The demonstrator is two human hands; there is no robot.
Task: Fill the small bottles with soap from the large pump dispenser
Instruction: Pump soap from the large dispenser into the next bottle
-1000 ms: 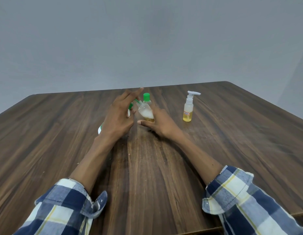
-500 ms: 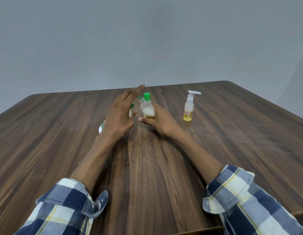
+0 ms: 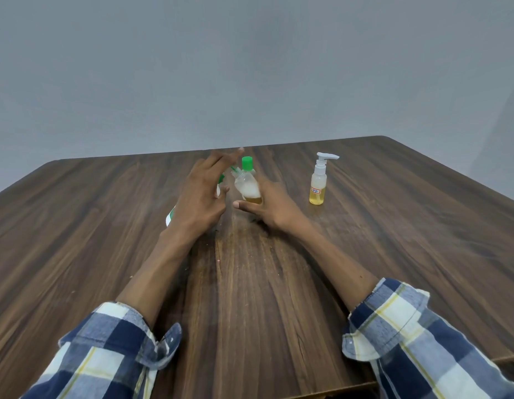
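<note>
My right hand point(image 3: 271, 207) grips a small clear bottle point(image 3: 248, 189) near the table's middle. The bottle is tilted to the left, with yellow soap and white foam at the bottom and a green cap point(image 3: 247, 162) at its top. My left hand point(image 3: 202, 197) hovers flat with fingers spread over the large pump dispenser point(image 3: 170, 218). The hand hides most of the dispenser; only a white edge and the green nozzle point(image 3: 234, 169), which points at the small bottle's neck, show. I cannot tell whether my palm touches the pump.
A second small bottle point(image 3: 318, 184) with a white pump top and yellow liquid stands upright to the right of my right hand. The dark wooden table point(image 3: 250, 283) ends at a grey wall behind. Plaid sleeves cover both forearms near the front edge.
My left hand's fingers have risen a little above the dispenser. The right hand and the small bottle have stayed nearly in place.
</note>
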